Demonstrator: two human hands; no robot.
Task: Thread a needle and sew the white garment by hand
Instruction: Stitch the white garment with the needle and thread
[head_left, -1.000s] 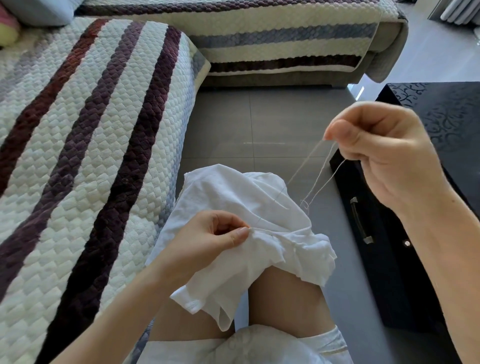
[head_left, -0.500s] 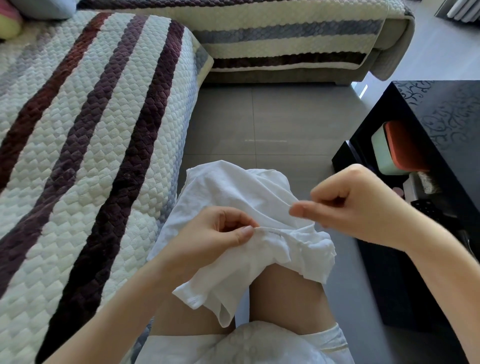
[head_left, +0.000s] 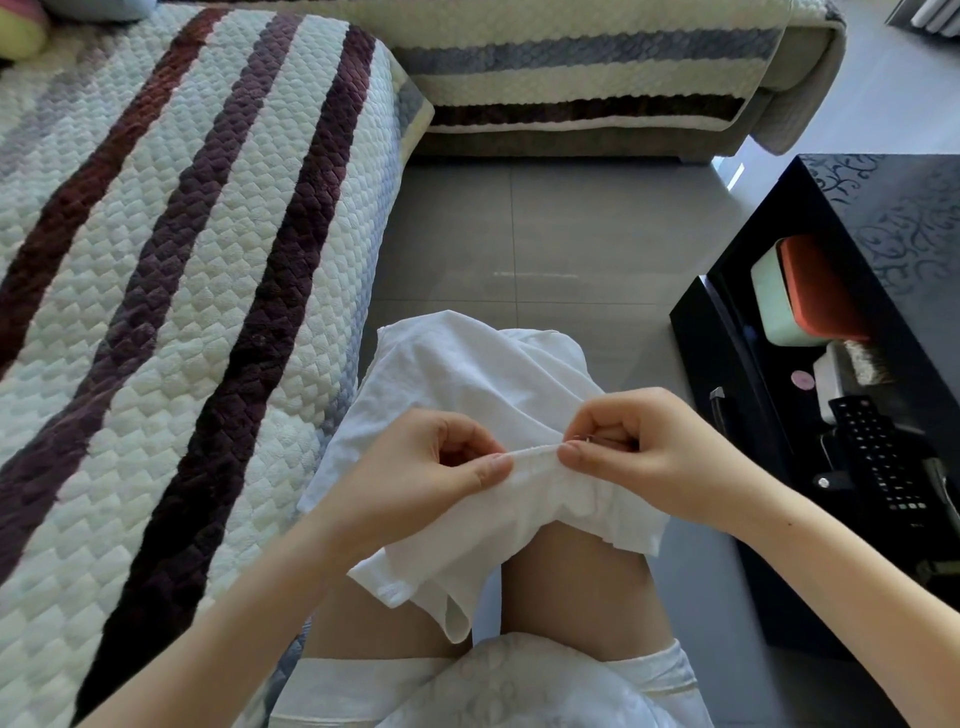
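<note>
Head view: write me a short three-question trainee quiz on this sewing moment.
1. True or false: the garment is draped over the person's knees.
2. What do the right hand's fingers pinch at the fold? A) needle B) scissors C) button
3. Name the long black keyed thing in the open drawer.
Key: 1 true; 2 A; 3 the remote.
</note>
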